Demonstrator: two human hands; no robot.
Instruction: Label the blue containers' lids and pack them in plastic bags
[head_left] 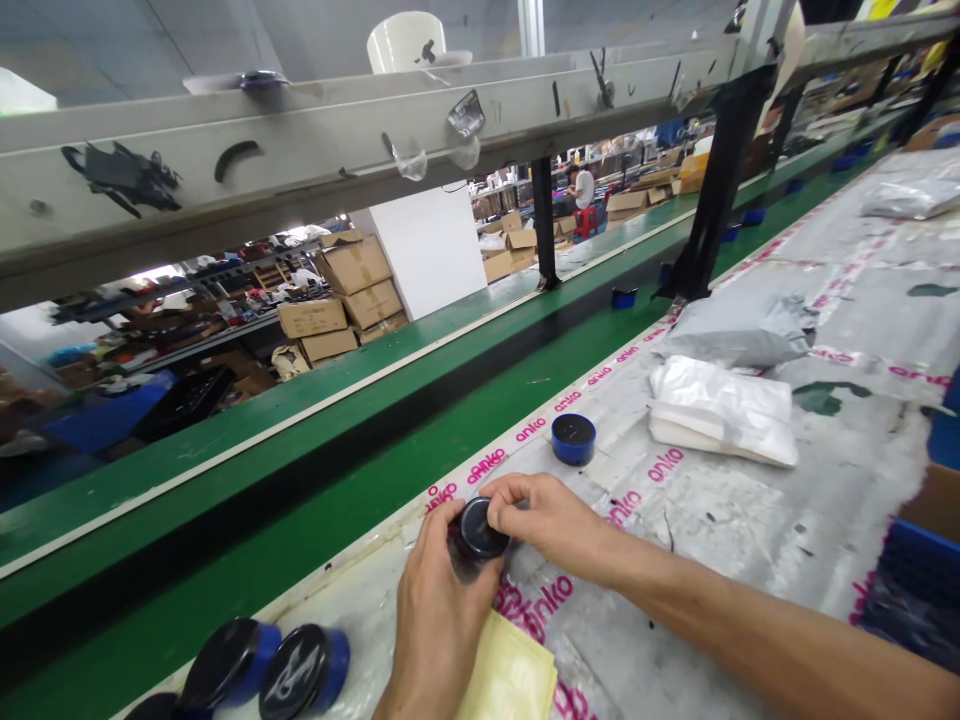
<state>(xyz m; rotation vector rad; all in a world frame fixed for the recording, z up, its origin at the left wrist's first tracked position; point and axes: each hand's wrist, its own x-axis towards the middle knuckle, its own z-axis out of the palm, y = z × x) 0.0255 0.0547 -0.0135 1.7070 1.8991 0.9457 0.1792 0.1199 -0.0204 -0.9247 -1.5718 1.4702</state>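
My left hand [441, 610] is wrapped round a small round tub with a dark lid [480, 532], held just above the table. Fingers of my right hand [547, 515] are pressed together at the lid's right edge; whether a thin piece lies between them is hidden. Beyond my hands stands a blue round tub with a black top [574, 440]. At the lower left lie several dark-lidded blue tubs, among them one with a pale mark on its lid [296, 672]. Yellow paper sheets [511, 672] are beside my left wrist.
A green conveyor belt [420, 430] runs past the table, carrying small blue tubs [623, 298] farther along. White plastic bags [720, 410] and a grey packet [735, 330] lie on the right. A blue crate [915, 590] sits at the right edge; a metal beam [315, 150] crosses above.
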